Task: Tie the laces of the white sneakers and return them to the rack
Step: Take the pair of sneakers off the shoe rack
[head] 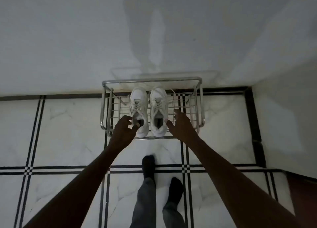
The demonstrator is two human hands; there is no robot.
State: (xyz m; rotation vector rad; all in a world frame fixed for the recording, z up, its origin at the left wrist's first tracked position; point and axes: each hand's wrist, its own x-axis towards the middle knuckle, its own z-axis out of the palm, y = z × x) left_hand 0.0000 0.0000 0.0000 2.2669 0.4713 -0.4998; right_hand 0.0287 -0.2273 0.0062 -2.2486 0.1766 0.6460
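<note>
Two white sneakers stand side by side on the top shelf of a metal wire rack, toes toward the wall. My left hand hovers at the heel opening of the left sneaker, fingers curled and apart, thumb near the collar; whether it touches is unclear. My right hand is spread open just right of the right sneaker, thumb close to its heel side. The laces on both sneakers look loose across the tongues.
The rack stands against a plain white wall on a white marble floor with black inlay lines. A second wall closes the corner at the right. My legs in grey trousers and dark socks stand just in front of the rack.
</note>
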